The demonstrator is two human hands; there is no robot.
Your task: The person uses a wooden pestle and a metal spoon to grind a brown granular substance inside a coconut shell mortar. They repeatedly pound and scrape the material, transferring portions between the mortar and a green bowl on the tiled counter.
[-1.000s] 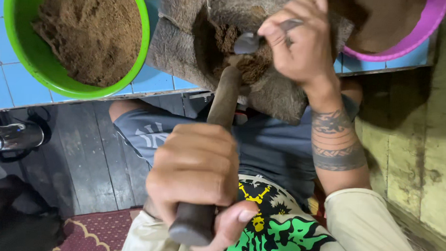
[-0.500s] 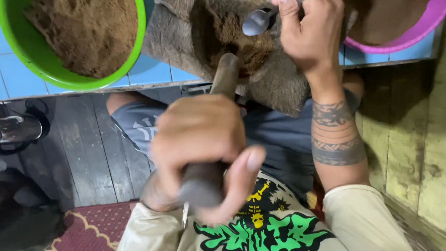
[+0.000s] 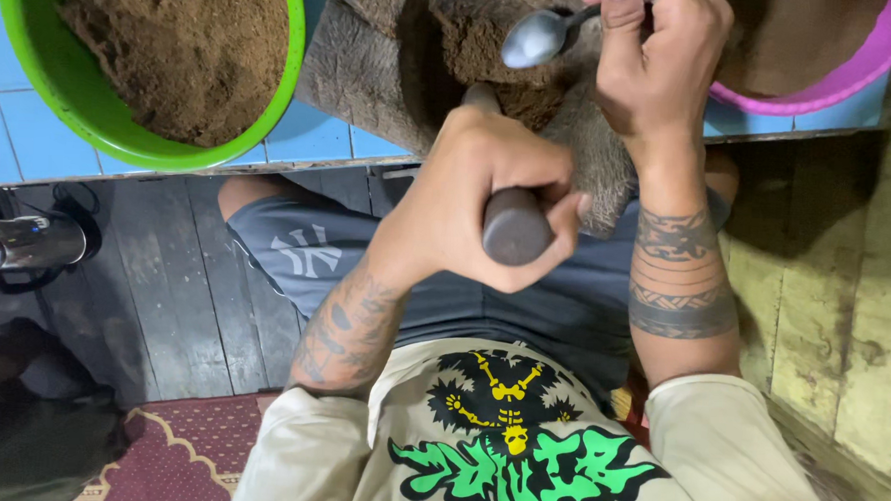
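My left hand point(image 3: 488, 197) is shut around the dark rounded end of a stone pestle point(image 3: 515, 228), whose far end dips into a rough grey stone mortar point(image 3: 373, 67) on the counter edge. Brown ground powder point(image 3: 484, 52) lies in the mortar's hollow. My right hand point(image 3: 659, 69) grips the handle of a metal spoon point(image 3: 535, 36), its bowl hanging just above the powder, right of the pestle tip. Both forearms carry dark tattoos.
A green bowl point(image 3: 283, 83) full of brown powder sits at the left on the blue-tiled counter point(image 3: 10, 131). A pink bowl point(image 3: 833, 82) stands at the right. Below are a metal kettle point(image 3: 25, 242), dark floorboards and a red rug point(image 3: 186, 450).
My left hand has pushed the pestle forward into the mortar and now caps its end. My right hand has lifted the spoon up and away from the powder.
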